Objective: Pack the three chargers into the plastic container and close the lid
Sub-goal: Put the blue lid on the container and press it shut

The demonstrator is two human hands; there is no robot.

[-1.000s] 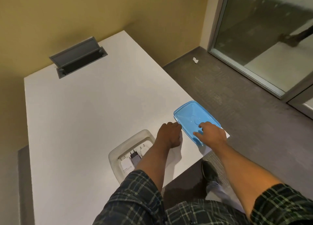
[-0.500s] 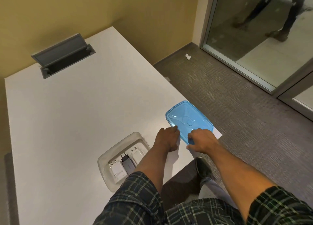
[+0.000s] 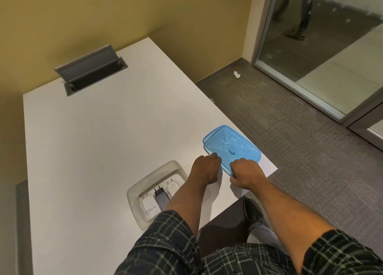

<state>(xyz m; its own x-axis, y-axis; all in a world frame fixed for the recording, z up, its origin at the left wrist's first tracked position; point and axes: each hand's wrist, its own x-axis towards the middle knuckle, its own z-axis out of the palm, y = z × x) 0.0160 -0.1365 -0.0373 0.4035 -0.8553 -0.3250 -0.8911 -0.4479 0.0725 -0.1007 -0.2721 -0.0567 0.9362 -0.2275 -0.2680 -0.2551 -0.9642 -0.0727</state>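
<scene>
White tabletop fills the view, with carpet beyond its right edge. Near the front edge sits the clear container, three chargers inside. The blue lid lies at the right front corner, so a slip could likely tip it onto the floor. The left hand and right hand have fingers curled onto its near rim.
</scene>
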